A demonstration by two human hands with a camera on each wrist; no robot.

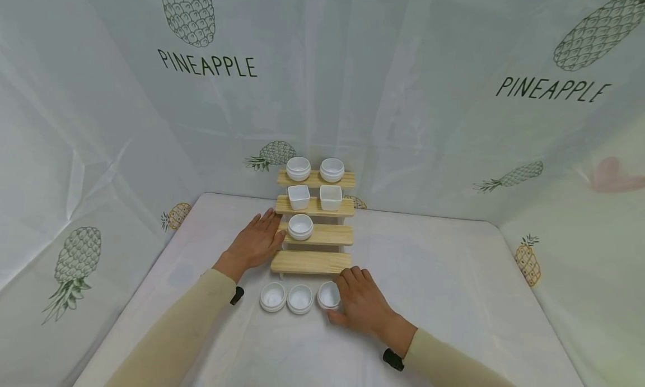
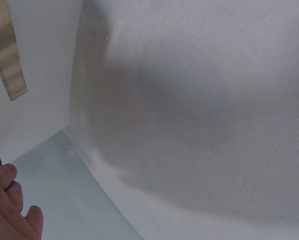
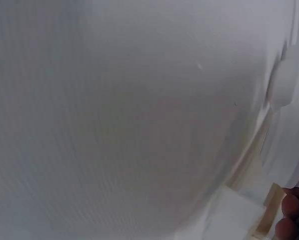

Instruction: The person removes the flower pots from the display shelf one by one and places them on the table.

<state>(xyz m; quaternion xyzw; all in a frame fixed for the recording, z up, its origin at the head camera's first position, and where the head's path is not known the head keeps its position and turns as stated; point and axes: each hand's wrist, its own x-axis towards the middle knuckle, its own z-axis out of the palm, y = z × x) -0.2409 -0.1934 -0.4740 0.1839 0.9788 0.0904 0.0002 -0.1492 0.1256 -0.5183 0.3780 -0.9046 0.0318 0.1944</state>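
A four-step wooden display stand (image 1: 311, 262) stands at the middle of the table. My left hand (image 1: 256, 240) lies along its left side, fingers stretched out and fingertips right at the second and third steps. In the left wrist view only the fingers of that hand (image 2: 12, 200) show, beside the stand's pale wood. In front of the lowest step, my right hand (image 1: 361, 300) grips a small white round bowl (image 1: 328, 295) between thumb and fingers. The right wrist view shows that bowl (image 3: 285, 145) with the thumb on one side and curled fingers on the other.
Two more round bowls, one at left (image 1: 273, 296) and one beside it (image 1: 300, 299), sit in front of the stand. Two round bowls (image 1: 298, 169) top it, two square bowls (image 1: 299, 197) stand below, then one round bowl (image 1: 300, 227). Pineapple-printed cloth (image 1: 363, 96) hangs behind.
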